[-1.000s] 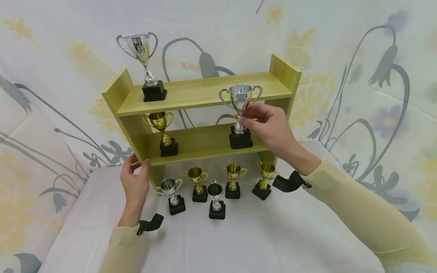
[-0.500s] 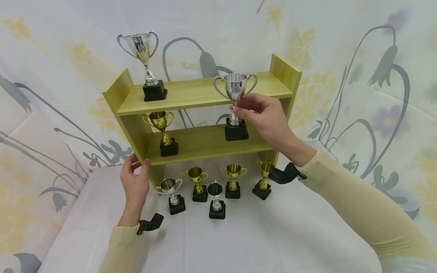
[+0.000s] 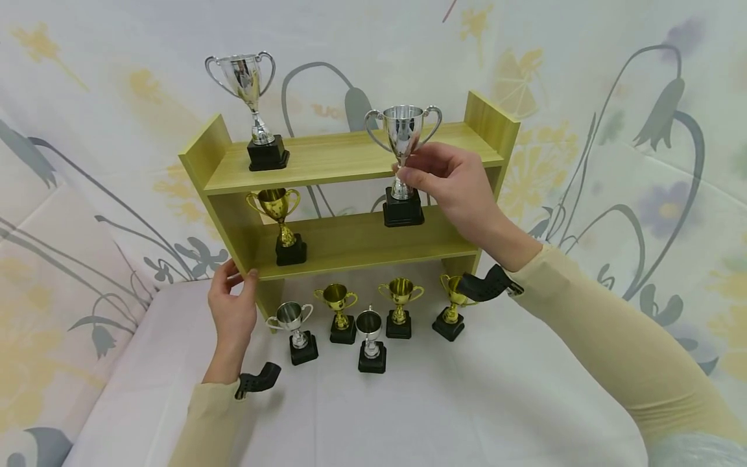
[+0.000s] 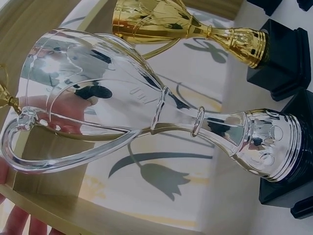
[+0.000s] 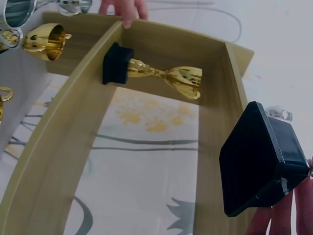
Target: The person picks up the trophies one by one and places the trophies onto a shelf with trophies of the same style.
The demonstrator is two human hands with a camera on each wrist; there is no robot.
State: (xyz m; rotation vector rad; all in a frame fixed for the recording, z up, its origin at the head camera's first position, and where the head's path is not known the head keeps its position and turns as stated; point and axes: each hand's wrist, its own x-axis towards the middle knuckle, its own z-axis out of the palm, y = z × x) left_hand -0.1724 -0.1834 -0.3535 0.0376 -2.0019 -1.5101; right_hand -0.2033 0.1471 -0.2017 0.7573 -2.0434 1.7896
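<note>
Our right hand [image 3: 458, 188] pinches a silver trophy [image 3: 403, 131] before the shelf [image 3: 327, 159], apart from both its ends. Our left hand [image 3: 235, 314] grips the left edge [image 3: 224, 235]; a black strap [image 3: 483, 286] partly hides one gold trophy [image 3: 450, 316].

In the right hand's [image 3: 458, 185] grip was one trophy [image 3: 403, 139], before the shelf unit [image 3: 341, 172]. To the grip's left, an upper trophy [image 3: 266, 153] stood on the top board [image 3: 335, 150], and a lower trophy [image 3: 290, 250] on the board beneath [image 3: 356, 243]. Below the grip, five more trophies [image 3: 371, 358] stood on the table [image 3: 443, 408]. Well left, the left hand [image 3: 235, 308] touched the side panel [image 3: 227, 224]; a backdrop [image 3: 403, 45] hung behind.
</note>
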